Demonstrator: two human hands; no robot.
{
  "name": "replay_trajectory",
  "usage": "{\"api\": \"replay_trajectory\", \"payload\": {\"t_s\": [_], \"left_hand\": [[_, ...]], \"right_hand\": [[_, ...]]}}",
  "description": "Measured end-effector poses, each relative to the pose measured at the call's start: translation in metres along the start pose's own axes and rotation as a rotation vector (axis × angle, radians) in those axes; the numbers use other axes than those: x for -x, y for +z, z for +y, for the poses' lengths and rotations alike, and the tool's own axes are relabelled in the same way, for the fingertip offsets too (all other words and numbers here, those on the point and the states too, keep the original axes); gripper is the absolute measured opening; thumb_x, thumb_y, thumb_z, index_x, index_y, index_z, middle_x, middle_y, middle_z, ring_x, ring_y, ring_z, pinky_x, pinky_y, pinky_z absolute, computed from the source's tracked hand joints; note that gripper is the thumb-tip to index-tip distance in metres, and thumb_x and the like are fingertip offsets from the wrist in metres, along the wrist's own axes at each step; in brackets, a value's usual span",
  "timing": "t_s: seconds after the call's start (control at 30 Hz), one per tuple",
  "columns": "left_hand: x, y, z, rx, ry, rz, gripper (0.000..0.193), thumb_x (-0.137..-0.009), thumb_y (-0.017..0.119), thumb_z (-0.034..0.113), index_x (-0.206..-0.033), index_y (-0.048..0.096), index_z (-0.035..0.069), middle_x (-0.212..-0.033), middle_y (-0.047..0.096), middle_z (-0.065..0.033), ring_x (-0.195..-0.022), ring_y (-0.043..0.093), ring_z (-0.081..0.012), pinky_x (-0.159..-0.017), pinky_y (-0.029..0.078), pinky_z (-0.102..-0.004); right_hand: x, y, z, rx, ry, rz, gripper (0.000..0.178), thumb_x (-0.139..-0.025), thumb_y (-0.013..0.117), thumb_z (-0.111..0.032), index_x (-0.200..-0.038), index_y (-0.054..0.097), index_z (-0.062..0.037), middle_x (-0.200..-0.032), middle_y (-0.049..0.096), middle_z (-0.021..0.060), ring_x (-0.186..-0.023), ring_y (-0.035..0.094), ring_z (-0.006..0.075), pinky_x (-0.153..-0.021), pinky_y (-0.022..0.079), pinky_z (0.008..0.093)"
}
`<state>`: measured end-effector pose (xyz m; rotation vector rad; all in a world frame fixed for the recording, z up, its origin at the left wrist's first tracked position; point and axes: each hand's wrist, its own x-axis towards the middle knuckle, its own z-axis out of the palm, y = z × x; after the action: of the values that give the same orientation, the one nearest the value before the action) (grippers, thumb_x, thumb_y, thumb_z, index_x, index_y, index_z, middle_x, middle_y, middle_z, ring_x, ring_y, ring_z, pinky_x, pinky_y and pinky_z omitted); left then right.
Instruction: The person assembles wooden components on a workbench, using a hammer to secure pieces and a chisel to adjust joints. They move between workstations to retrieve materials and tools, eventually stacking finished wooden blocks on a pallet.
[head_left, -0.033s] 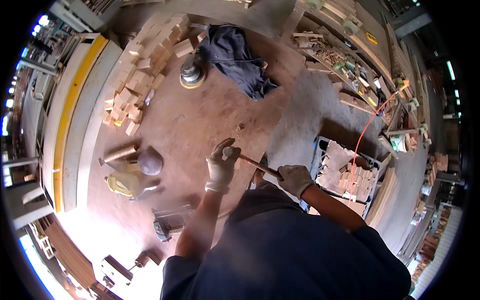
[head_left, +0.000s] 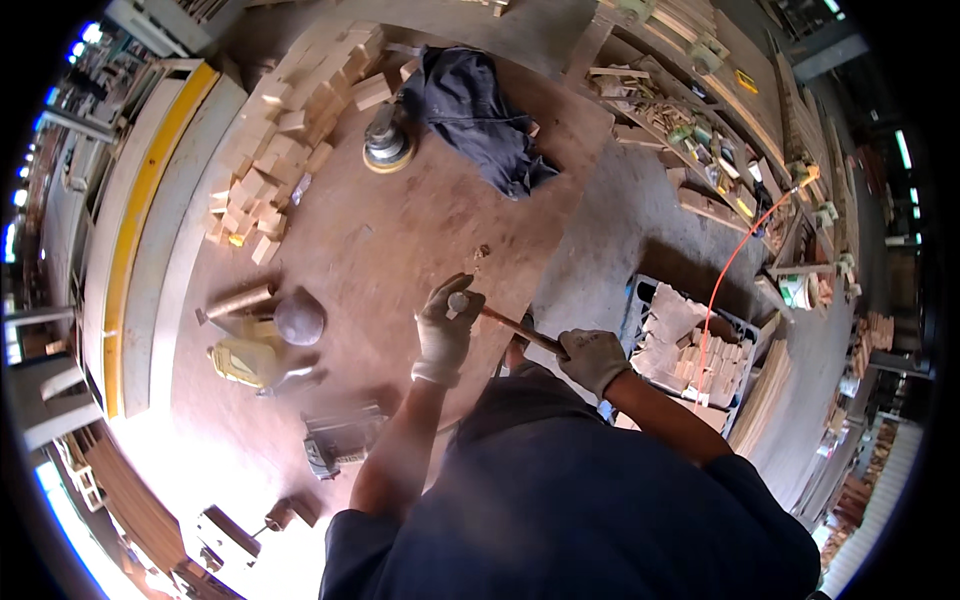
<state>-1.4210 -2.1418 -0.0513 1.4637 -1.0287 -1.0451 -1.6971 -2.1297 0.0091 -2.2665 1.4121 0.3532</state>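
A hammer [head_left: 520, 330] with a brown wooden handle spans between my gloved hands, in front of my body. My left hand [head_left: 443, 330] is closed around its head end, and the round metal face shows between thumb and fingers. Wrapped on the far end of the handle is my right hand [head_left: 594, 362]. Just beyond my left hand, small brown crumbs [head_left: 482, 252] lie on the reddish-brown tabletop [head_left: 400, 235]. Farther off stand a sander [head_left: 388, 147] with a round pad and a crumpled dark cloth [head_left: 472, 112].
Stacked wood blocks [head_left: 262, 185] line the far left. A rounded grey-purple object [head_left: 299, 319], a yellowish container [head_left: 240, 362] and a grey metal tool [head_left: 335, 440] sit at left. Right, a crate [head_left: 745, 325] holds wood pieces beneath an orange hose [head_left: 714, 290], near a cluttered rack [head_left: 690, 125].
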Motion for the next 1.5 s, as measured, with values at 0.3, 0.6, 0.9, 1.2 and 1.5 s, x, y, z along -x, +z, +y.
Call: {"api": "replay_trajectory", "payload": {"t_s": [0.3, 0.6, 0.9, 1.2, 1.5], "left_hand": [[0.005, 0.007, -0.023, 0.247, -0.159, 0.071, 0.033, -0.096, 0.077, 0.002, -0.127, 0.069, -0.005, -0.105, 0.074, -0.0065, -0.096, 0.07, -0.0134, -0.09, 0.058, -0.0299], [-0.013, 0.006, -0.043, 0.325, -0.234, 0.082, 0.015, -0.097, 0.077, 0.009, -0.109, 0.075, 0.0, -0.093, 0.076, -0.0031, -0.084, 0.068, -0.0111, -0.078, 0.056, -0.0282], [-0.026, 0.013, -0.056, 0.266, -0.28, 0.085, 0.01, -0.102, 0.073, 0.012, -0.102, 0.073, 0.002, -0.079, 0.069, 0.0003, -0.069, 0.062, -0.0099, -0.063, 0.051, -0.0291], [-0.018, 0.028, -0.049, 0.383, -0.357, -0.059, 0.019, -0.098, 0.067, 0.003, -0.113, 0.078, 0.002, -0.084, 0.073, 0.0008, -0.065, 0.061, -0.0084, -0.055, 0.049, -0.0273], [-0.02, 0.029, -0.065, 0.305, -0.307, -0.053, 0.018, -0.097, 0.07, 0.004, -0.113, 0.078, 0.002, -0.091, 0.077, -0.0028, -0.069, 0.064, -0.0081, -0.056, 0.052, -0.0267]], "right_hand": [[0.0, 0.004, -0.015, -0.059, 0.072, -0.124, 0.037, -0.091, 0.067, -0.044, -0.1, 0.072, -0.0083, -0.098, 0.076, 0.0195, -0.097, 0.074, 0.0383, -0.088, 0.057, 0.0473], [-0.039, -0.01, -0.035, -0.437, 0.167, -0.068, 0.06, -0.091, 0.066, -0.037, -0.138, 0.059, 0.0002, -0.116, 0.073, 0.029, -0.111, 0.07, 0.0441, -0.099, 0.054, 0.0501], [-0.054, -0.077, -0.071, -0.694, -0.04, -0.093, 0.051, -0.099, 0.056, -0.01, -0.15, 0.056, -0.0058, -0.11, 0.075, 0.0179, -0.097, 0.074, 0.0294, -0.087, 0.058, 0.0416], [-0.079, -0.057, -0.079, -0.322, -0.243, 0.155, 0.046, -0.098, 0.059, -0.012, -0.144, 0.064, -0.0123, -0.109, 0.074, 0.0211, -0.098, 0.072, 0.0376, -0.089, 0.057, 0.0488], [-0.086, -0.071, -0.097, -0.089, -0.2, 0.017, 0.041, -0.102, 0.059, -0.027, -0.14, 0.064, -0.0113, -0.104, 0.075, 0.0193, -0.093, 0.073, 0.0395, -0.083, 0.057, 0.0519]]}}
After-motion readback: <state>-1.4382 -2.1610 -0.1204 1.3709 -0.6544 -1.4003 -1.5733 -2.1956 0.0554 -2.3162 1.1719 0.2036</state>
